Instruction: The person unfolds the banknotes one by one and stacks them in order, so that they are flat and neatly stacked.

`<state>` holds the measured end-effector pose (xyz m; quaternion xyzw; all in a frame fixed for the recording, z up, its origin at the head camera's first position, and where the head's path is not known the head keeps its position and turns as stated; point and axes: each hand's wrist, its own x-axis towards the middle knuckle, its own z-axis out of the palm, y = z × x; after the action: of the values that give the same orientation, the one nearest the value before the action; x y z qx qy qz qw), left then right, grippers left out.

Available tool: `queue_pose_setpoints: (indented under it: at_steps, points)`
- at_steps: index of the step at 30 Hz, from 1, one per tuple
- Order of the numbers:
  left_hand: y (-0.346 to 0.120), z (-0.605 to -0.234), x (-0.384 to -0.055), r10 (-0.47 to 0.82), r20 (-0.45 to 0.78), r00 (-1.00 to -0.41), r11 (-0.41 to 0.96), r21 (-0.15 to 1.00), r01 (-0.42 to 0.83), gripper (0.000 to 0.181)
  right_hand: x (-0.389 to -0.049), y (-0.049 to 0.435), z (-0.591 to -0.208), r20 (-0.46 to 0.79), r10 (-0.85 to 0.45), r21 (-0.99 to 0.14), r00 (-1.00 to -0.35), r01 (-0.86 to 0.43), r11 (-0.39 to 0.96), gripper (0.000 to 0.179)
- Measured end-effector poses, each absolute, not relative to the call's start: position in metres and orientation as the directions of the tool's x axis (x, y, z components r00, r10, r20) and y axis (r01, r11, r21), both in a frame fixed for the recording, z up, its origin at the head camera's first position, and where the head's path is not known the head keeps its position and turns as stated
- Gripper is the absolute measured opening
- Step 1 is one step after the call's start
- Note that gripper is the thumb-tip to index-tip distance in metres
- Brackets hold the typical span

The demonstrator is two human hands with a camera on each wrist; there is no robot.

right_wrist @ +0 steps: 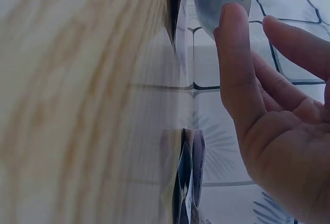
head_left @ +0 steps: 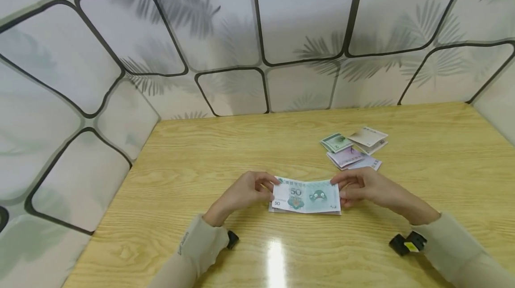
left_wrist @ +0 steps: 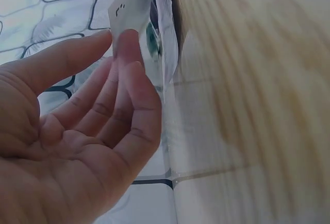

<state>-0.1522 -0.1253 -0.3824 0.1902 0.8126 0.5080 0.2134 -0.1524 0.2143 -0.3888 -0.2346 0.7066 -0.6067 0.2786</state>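
Pale-green rectangular paper banknote [head_left: 304, 196] spans left hand [head_left: 250, 191] and right hand [head_left: 368, 188], both pinching its ends. Probably light, creasable; grip short edges.

Yellowish wood-grain bench [head_left: 193, 145], pale walls [head_left: 303, 15] on 3 sides, dark rounded outlines [head_left: 301, 61], grey palm fronds [head_left: 197, 16], white glare streak [head_left: 276, 261]

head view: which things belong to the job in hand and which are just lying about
Apparently in the job:
50 note, held by left hand and right hand
paper under it

Seemingly just lying about:
green folded notes
purple notes
beige notes
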Motion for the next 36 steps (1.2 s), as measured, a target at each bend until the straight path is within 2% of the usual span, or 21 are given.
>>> queue_pose_setpoints:
  at_steps: [7, 14, 19, 28, 36]
  points:
    - [-0.1280, -0.3838, -0.1533, 0.543, -0.186, -0.819, 0.448, 0.889, 0.095, 0.034, -0.1533, 0.2143, -0.3901, -0.087, -0.695, -0.990, -0.714, -0.017, 0.141, 0.044]
    - [-0.1312, -0.3843, -0.1545, 0.575, -0.222, -0.787, 0.479, 0.871, 0.104, 0.032, -0.1535, 0.2145, -0.3895, -0.126, -0.651, -0.977, -0.748, -0.021, 0.213, 0.043]
    - [-0.1317, -0.3845, -0.1547, 0.588, -0.220, -0.778, 0.480, 0.869, 0.118, 0.031, -0.1533, 0.2161, -0.3891, -0.111, -0.642, -0.976, -0.759, -0.037, 0.212, 0.044]
    - [-0.1325, -0.3873, -0.1531, 0.601, -0.207, -0.772, 0.486, 0.861, 0.148, 0.029, -0.1535, 0.2162, -0.3899, -0.087, -0.641, -0.963, -0.762, -0.100, 0.250, 0.048]
    - [-0.1313, -0.3844, -0.1538, 0.593, -0.232, -0.771, 0.493, 0.862, 0.120, 0.029, -0.1524, 0.2161, -0.3916, -0.033, -0.681, -0.950, -0.732, -0.190, 0.250, 0.055]
